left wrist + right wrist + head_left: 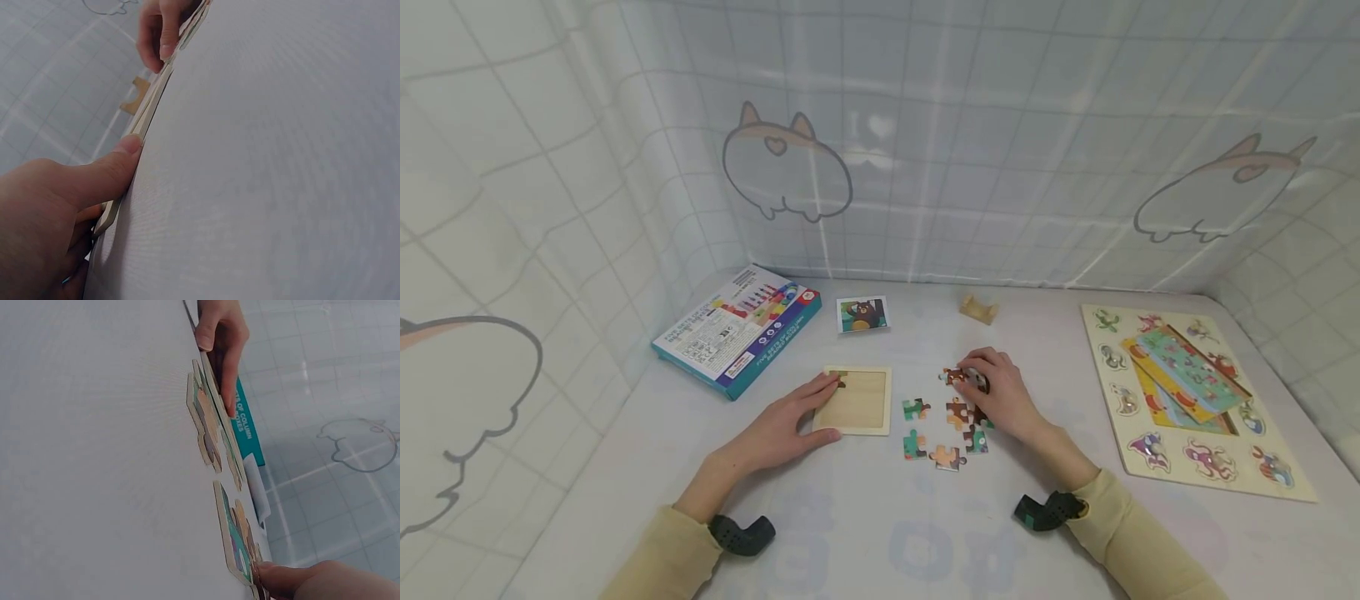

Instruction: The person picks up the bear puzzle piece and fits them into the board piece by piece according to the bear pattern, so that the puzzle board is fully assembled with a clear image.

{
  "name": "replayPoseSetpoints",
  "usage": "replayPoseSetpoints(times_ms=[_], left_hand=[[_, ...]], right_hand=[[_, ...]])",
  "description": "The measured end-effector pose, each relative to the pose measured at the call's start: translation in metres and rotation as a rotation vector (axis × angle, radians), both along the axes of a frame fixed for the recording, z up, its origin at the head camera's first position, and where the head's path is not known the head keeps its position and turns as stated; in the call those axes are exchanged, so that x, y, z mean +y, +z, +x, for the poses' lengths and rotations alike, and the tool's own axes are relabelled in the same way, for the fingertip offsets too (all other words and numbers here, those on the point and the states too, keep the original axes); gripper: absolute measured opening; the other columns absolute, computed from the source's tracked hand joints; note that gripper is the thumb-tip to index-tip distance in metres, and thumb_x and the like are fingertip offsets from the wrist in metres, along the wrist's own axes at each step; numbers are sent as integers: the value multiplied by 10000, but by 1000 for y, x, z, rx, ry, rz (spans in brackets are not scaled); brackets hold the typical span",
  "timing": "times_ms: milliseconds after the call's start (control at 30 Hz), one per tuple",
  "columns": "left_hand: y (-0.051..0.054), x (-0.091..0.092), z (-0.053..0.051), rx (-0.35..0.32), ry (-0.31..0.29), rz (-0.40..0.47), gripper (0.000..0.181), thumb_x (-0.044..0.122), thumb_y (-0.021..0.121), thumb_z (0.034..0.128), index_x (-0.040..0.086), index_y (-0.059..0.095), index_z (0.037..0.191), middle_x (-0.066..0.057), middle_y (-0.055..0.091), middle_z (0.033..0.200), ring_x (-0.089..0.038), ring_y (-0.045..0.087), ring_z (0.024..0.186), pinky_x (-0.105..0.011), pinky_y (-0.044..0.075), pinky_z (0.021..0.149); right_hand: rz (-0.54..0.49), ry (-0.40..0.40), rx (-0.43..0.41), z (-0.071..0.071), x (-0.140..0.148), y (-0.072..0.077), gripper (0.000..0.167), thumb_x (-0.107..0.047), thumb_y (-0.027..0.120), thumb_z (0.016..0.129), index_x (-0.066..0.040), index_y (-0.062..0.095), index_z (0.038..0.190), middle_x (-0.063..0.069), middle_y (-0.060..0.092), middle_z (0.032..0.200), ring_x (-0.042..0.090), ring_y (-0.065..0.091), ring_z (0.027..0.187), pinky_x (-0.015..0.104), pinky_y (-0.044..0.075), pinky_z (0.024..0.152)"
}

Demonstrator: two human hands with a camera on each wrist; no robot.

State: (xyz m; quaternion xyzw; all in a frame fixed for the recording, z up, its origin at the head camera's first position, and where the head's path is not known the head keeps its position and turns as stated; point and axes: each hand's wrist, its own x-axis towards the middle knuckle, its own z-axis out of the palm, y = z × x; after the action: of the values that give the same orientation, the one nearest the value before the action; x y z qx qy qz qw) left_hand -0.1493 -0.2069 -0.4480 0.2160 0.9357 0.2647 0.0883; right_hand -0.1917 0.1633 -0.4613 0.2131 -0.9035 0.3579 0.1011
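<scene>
1. The left hand (786, 421) rests on the left side of the square wooden tray (887, 404), its fingers extended and its thumb at the near edge.
2. One puzzle piece (841, 383) sits in the tray's far left corner.
3. The right hand (1000, 396) bends its fingers over the loose puzzle pieces (957, 413), right of the tray; whether it pinches one, I cannot tell.
4. A picture card (863, 315) lies beyond the tray, the box (737, 329) to its left, the animal board (1243, 468) far right.
</scene>
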Motion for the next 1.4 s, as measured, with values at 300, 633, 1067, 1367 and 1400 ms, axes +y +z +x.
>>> replayPoseSetpoints(times_ms=[300, 633, 1067, 1367, 1400], left_hand=[[-1, 0, 0, 4, 2, -3, 842, 582, 646, 905, 196, 317, 1577, 31, 247, 1655, -240, 226, 1530, -500, 313, 1197], [-1, 0, -1, 3, -2, -4, 835, 570, 647, 910, 192, 316, 1577, 39, 245, 1655, -237, 219, 1532, -494, 304, 1203], [-1, 0, 0, -2, 3, -8, 840, 580, 644, 907, 202, 312, 1579, 38, 239, 1658, -239, 218, 1532, -504, 313, 1196], [-1, 0, 0, -4, 4, 0, 833, 569, 651, 908, 201, 316, 1577, 42, 237, 1658, -237, 218, 1532, -503, 313, 1197], [-1, 0, 0, -5, 5, -1, 833, 569, 651, 907, 203, 316, 1577, 41, 236, 1658, -237, 218, 1532, -503, 313, 1197]], right_hand=[[7, -15, -4, 0, -1, 1, 175, -174, 749, 904, -63, 711, 1034, 89, 623, 1161, 291, 519, 1052, 447, 400, 859], [32, -19, 9, -1, -1, 0, 165, -173, 751, 905, -62, 707, 1019, 79, 626, 1143, 275, 545, 1045, 451, 457, 874], [52, -5, 40, 0, -1, 0, 191, -171, 746, 910, -37, 706, 1040, 64, 622, 1109, 245, 588, 1031, 436, 525, 862], [25, -23, -11, 1, -2, 3, 207, -169, 743, 912, -30, 691, 1056, 76, 625, 1137, 260, 597, 1083, 476, 524, 924], [24, -25, -13, 1, -2, 3, 211, -168, 743, 911, -29, 689, 1061, 78, 627, 1139, 262, 597, 1086, 480, 523, 929]])
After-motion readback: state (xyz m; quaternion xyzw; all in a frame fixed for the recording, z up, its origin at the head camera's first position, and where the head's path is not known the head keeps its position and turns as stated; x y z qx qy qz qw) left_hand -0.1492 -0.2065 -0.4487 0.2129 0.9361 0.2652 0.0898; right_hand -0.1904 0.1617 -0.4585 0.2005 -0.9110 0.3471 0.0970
